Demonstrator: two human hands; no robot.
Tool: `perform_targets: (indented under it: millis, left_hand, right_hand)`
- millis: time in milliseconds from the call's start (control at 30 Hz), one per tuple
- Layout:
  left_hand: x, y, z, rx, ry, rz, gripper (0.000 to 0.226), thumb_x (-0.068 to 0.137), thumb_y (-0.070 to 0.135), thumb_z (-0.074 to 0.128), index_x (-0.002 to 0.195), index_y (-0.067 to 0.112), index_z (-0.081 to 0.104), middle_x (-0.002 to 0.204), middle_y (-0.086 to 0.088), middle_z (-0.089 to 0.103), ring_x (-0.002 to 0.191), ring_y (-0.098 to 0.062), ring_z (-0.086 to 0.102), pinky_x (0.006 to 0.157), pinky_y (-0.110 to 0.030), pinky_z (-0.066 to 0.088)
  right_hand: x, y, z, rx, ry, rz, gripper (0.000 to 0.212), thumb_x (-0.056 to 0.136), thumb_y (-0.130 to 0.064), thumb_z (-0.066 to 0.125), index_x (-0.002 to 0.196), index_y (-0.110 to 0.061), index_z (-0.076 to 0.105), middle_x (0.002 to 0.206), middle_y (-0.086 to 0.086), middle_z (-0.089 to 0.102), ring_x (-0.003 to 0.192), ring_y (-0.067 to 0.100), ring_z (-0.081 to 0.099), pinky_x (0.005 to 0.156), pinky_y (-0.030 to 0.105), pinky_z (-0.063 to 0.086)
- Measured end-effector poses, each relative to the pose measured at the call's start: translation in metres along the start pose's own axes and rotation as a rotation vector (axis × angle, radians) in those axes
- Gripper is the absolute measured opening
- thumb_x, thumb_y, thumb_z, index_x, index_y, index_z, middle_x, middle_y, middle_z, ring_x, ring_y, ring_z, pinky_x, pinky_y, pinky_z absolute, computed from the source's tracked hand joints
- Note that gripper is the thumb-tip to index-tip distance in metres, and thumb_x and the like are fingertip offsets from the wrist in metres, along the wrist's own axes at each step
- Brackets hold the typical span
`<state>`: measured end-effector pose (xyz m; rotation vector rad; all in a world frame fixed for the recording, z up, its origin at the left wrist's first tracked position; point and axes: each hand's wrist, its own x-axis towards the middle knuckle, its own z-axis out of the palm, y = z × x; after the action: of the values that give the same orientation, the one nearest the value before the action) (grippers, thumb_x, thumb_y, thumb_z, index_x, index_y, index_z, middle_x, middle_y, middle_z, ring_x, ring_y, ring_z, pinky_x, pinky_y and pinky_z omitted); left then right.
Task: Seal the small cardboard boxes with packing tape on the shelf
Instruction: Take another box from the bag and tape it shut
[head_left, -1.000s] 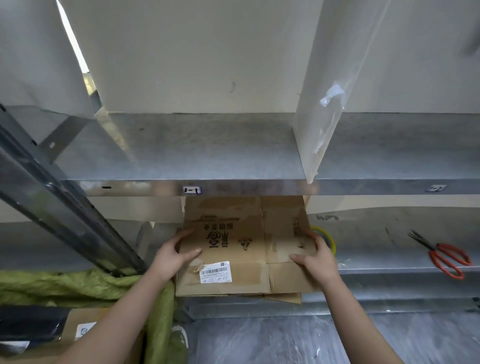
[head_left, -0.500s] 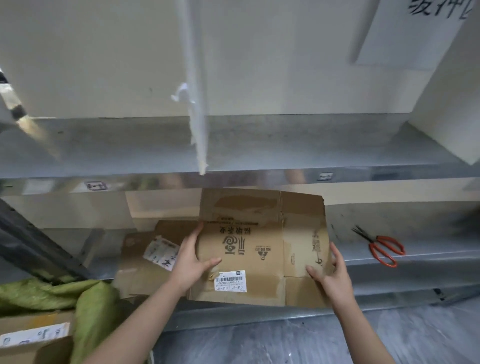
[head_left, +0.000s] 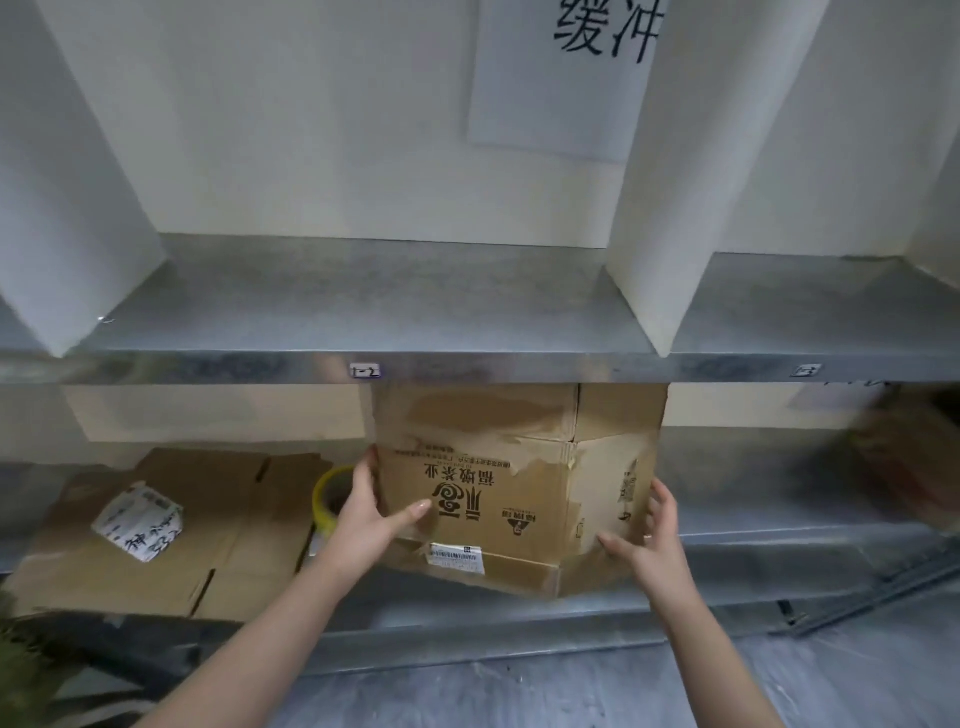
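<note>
A brown cardboard box (head_left: 498, 467) with printed characters and a barcode label stands partly squared up on the lower metal shelf (head_left: 753, 525). My left hand (head_left: 371, 512) grips its left edge, thumb across the front face. My right hand (head_left: 647, 540) presses against its right side, fingers spread. A roll of yellowish packing tape (head_left: 328, 499) stands on the shelf just left of my left hand, partly hidden by it. The box's top reaches under the upper shelf and is hidden there.
Flattened cardboard (head_left: 171, 540) with a white wrapped parcel (head_left: 139, 522) on it lies on the lower shelf at left. The upper shelf (head_left: 395, 312) has white dividers and a paper sign (head_left: 556, 73). A blurred brown shape (head_left: 914, 462) sits at the right edge.
The flat cardboard has been pushed open into a box shape. My view has swung right, bringing the tape roll to the left of the box and taking the scissors out of view.
</note>
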<state>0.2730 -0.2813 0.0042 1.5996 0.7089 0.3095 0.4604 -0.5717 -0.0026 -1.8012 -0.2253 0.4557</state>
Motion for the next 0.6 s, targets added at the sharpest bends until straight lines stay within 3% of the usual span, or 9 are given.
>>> perform_targets:
  millis: [100, 167, 233, 300, 367, 400, 467, 500, 600]
  left_hand:
    - [0.006, 0.000, 0.019, -0.004, 0.001, -0.001, 0.101, 0.063, 0.053, 0.078, 0.142, 0.044, 0.016, 0.142, 0.012, 0.041, 0.132, -0.012, 0.042, 0.113, -0.047, 0.034]
    - [0.007, 0.001, 0.031, 0.004, 0.012, 0.000, 0.092, 0.064, 0.054, 0.075, 0.134, 0.052, 0.016, 0.129, 0.018, 0.043, 0.123, -0.006, 0.044, 0.110, -0.040, 0.035]
    - [0.006, 0.002, 0.044, 0.017, 0.019, 0.014, 0.089, 0.066, 0.051, 0.075, 0.132, 0.054, 0.015, 0.126, 0.019, 0.042, 0.120, -0.003, 0.043, 0.107, -0.038, 0.036]
    - [0.004, 0.002, 0.055, 0.025, 0.051, 0.026, 0.089, 0.072, 0.045, 0.075, 0.138, 0.050, 0.016, 0.132, 0.015, 0.042, 0.126, -0.007, 0.043, 0.110, -0.043, 0.037]
    - [0.002, 0.003, 0.061, 0.042, 0.098, 0.034, 0.089, 0.076, 0.042, 0.074, 0.142, 0.048, 0.015, 0.142, 0.009, 0.042, 0.132, -0.013, 0.042, 0.111, -0.048, 0.037]
    - [0.000, 0.003, 0.064, 0.049, 0.124, 0.034, 0.089, 0.077, 0.042, 0.074, 0.142, 0.048, 0.013, 0.145, 0.006, 0.041, 0.134, -0.014, 0.041, 0.111, -0.049, 0.037]
    - [-0.004, 0.003, 0.071, 0.073, 0.166, 0.046, 0.092, 0.078, 0.043, 0.072, 0.144, 0.049, 0.010, 0.149, 0.005, 0.036, 0.136, -0.011, 0.034, 0.113, -0.046, 0.033]
    - [-0.007, 0.004, 0.076, 0.092, 0.175, 0.049, 0.093, 0.079, 0.044, 0.072, 0.145, 0.050, 0.007, 0.149, 0.008, 0.033, 0.135, -0.007, 0.030, 0.114, -0.043, 0.030]
    - [-0.022, 0.008, 0.097, 0.088, 0.146, 0.084, 0.084, 0.078, 0.048, 0.070, 0.136, 0.061, 0.009, 0.142, 0.020, 0.031, 0.131, -0.001, 0.031, 0.109, -0.028, 0.031]
  right_hand:
    - [0.017, 0.002, -0.003, 0.046, -0.065, -0.001, 0.100, 0.081, 0.009, 0.068, 0.143, -0.053, 0.020, 0.145, -0.016, 0.038, 0.130, 0.012, 0.041, 0.097, 0.046, 0.049]
    - [0.025, 0.002, 0.004, 0.076, -0.134, 0.006, 0.095, 0.087, 0.005, 0.062, 0.130, -0.070, 0.023, 0.136, -0.031, 0.040, 0.125, 0.004, 0.045, 0.085, 0.036, 0.053]
    - [0.029, 0.000, 0.012, 0.129, -0.171, 0.043, 0.081, 0.093, -0.006, 0.059, 0.121, -0.075, 0.028, 0.126, -0.034, 0.044, 0.116, -0.001, 0.050, 0.078, 0.025, 0.055]
    - [0.030, -0.001, 0.015, 0.166, -0.165, 0.065, 0.069, 0.095, -0.014, 0.059, 0.128, -0.068, 0.030, 0.128, -0.025, 0.049, 0.115, 0.006, 0.054, 0.084, 0.030, 0.057]
    - [0.033, 0.001, 0.011, 0.152, -0.129, 0.051, 0.067, 0.095, -0.010, 0.057, 0.135, -0.058, 0.035, 0.136, -0.010, 0.054, 0.124, 0.022, 0.054, 0.097, 0.043, 0.053]
    - [0.033, 0.002, 0.007, 0.153, -0.129, 0.035, 0.067, 0.091, -0.005, 0.058, 0.132, -0.055, 0.040, 0.136, -0.003, 0.055, 0.125, 0.026, 0.054, 0.094, 0.043, 0.053]
    - [0.032, 0.001, -0.004, 0.202, -0.202, 0.050, 0.077, 0.073, -0.001, 0.063, 0.127, -0.054, 0.046, 0.134, -0.004, 0.057, 0.122, 0.018, 0.056, 0.086, 0.034, 0.055]
    - [0.030, 0.001, -0.010, 0.201, -0.268, 0.065, 0.084, 0.066, -0.001, 0.063, 0.131, -0.051, 0.045, 0.136, -0.008, 0.055, 0.122, 0.011, 0.054, 0.089, 0.033, 0.054]
    - [0.027, -0.001, -0.026, 0.106, -0.401, 0.054, 0.096, 0.074, -0.012, 0.077, 0.149, -0.040, 0.025, 0.140, -0.011, 0.048, 0.127, 0.009, 0.048, 0.104, 0.041, 0.048]
